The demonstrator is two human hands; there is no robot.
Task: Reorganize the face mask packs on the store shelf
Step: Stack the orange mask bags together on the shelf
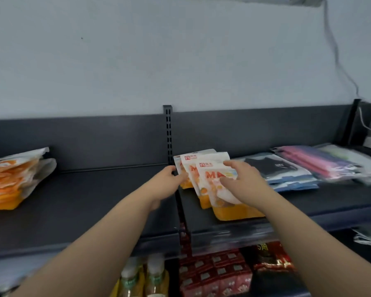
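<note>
Left hand (169,181): reaches in from the lower left and grips the left edge of the fanned mask packs (208,176), thumb on top, fingers curled in at the edge.
Right hand (244,183): lies over the front pack of the fan and holds it, thumb pressed on its face, fingers curved round its upper right side.
Fanned mask packs: at least three white-and-orange pouches with red lettering, overlapped like cards. Lie on the right bay of the shelf (94,200), just right of the slotted post (168,133), orange bottoms toward the front lip.
Shelf: dark grey metal, split into two bays by the post, with a low back panel behind.
Orange stack (11,179): a loose pile of similar orange-and-white packs at the far left of the left bay, well apart from both hands.
Black mask pack (272,168): in clear and pale blue wrapping, flat on the right bay, just beside the right hand.
Pink packs (315,161): further right, overlapping, blurred.
Below the shelf: bottles (154,275) with pale caps under the left forearm, red packets (214,273) under the fan, print too blurred to read.
Wall (137,50): pale, with a cable (334,50) running down on the right.
</note>
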